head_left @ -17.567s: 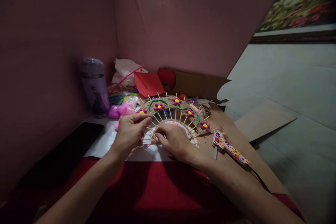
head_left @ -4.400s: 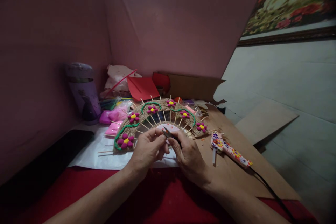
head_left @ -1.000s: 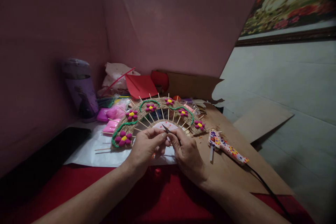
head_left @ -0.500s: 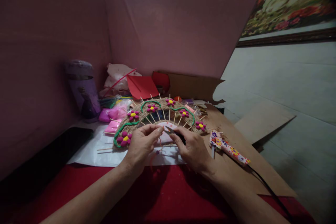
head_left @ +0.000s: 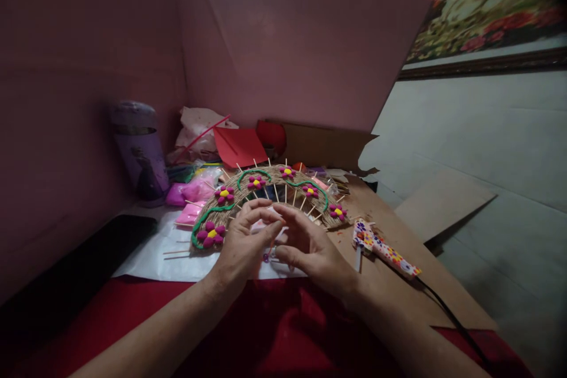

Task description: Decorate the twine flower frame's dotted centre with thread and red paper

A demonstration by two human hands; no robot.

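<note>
My left hand (head_left: 248, 233) is pinched closed, thumb against forefinger, on a thin reddish thread (head_left: 270, 250) that hangs below the fingertips. A small purple bead (head_left: 266, 257) shows along it, between my hands. My right hand (head_left: 314, 248) is curved, its thumb apart from the fingers, and the forefinger's tip is close to my left fingertips; nothing shows held in it. Behind both hands stands a twine-woven arch on thin sticks (head_left: 274, 176), decorated with magenta flowers (head_left: 211, 234) and green wavy strips (head_left: 212, 211). My hands hide the arch's lower middle.
At right, a flower-patterned glue gun (head_left: 385, 248) lies on brown cardboard (head_left: 443, 301), its black cord trailing forward. A purple tumbler (head_left: 142, 153) and a dark flat object (head_left: 84, 266) are at left. Pink packets (head_left: 195, 189) and red paper (head_left: 241, 146) lie behind.
The dark-handled scissors or snips my right hand was gripping are no longer visible. That hand's fingers have loosened and moved closer to my left hand.
</note>
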